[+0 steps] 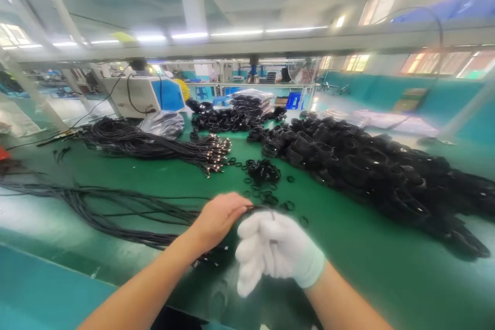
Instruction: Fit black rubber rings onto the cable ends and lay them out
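Observation:
My left hand [216,219] is bare, its thumb and fingers pinched together on the end of a black cable [253,207]. Right beside it, my right hand [276,247] wears a white glove, with the fingers curled in. The dark strand runs from my left fingertips to the top of the glove, where the fingers close on it; its far end is hidden. A bundle of loose black cables [100,216] lies to the left and passes under my left forearm. Small black rings [266,197] are scattered just beyond both hands.
A thick bundle of black cables [154,144] with metal-tipped ends lies at the back left. Small rings form a heap [263,170] at the middle. Coiled black cables [359,170] are piled along the right of the green table [348,268]. A white and blue machine [135,95] stands behind.

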A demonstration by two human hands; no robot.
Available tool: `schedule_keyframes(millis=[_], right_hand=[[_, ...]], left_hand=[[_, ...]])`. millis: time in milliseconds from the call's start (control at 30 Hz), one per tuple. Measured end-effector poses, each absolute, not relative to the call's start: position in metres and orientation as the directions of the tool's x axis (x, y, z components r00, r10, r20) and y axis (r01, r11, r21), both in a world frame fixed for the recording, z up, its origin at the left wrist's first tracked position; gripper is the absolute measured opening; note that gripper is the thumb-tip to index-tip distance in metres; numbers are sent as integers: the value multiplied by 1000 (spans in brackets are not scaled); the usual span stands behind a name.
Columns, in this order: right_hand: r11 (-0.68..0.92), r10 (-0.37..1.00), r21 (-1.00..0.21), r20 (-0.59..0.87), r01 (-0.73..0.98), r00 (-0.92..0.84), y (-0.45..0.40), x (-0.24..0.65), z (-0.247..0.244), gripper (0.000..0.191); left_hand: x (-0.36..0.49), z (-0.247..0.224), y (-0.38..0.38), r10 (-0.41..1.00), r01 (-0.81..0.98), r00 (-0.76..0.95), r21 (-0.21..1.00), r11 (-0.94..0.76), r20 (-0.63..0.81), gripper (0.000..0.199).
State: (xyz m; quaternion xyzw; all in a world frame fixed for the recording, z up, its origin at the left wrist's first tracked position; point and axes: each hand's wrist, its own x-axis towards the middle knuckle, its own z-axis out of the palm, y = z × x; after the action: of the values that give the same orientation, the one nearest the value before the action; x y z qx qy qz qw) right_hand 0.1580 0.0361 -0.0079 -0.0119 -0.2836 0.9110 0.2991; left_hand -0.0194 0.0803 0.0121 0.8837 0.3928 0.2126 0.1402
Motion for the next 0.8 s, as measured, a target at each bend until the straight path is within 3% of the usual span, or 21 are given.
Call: schedule_keyframes(millis=[67,167,267,433,533,633,800], right_hand=[[-533,700,-479,214,-697,-682,41,172,1,29],[-423,785,-408,281,-809,-553,49,187,15,15],[-338,824,-453,281,-825,-492,56,193,24,11],[-265,910,-627,89,-733,-405,62,188,13,22],[-340,865,-687,39,-642,-501,57,177,-1,29],[-483,699,-718,29,-501,-715,47,166,-9,37],[-589,524,-694,60,-413,-849,33,153,-5,47]], left_hand=[[-28,-4,81,846,808,474,262,-528,242,29],[-40,-19,67,860,867,440,128,-482,257,30],[-40,-24,36,765,800,559,36,-599,321,26],[-26,-13,-9,527,616,719,-64,-785,454,20],[-23,18,-5,524,615,703,-41,-787,480,22],[-25,53,21,609,689,643,-3,-725,464,23],[-22,74,55,727,669,625,285,-686,285,16]])
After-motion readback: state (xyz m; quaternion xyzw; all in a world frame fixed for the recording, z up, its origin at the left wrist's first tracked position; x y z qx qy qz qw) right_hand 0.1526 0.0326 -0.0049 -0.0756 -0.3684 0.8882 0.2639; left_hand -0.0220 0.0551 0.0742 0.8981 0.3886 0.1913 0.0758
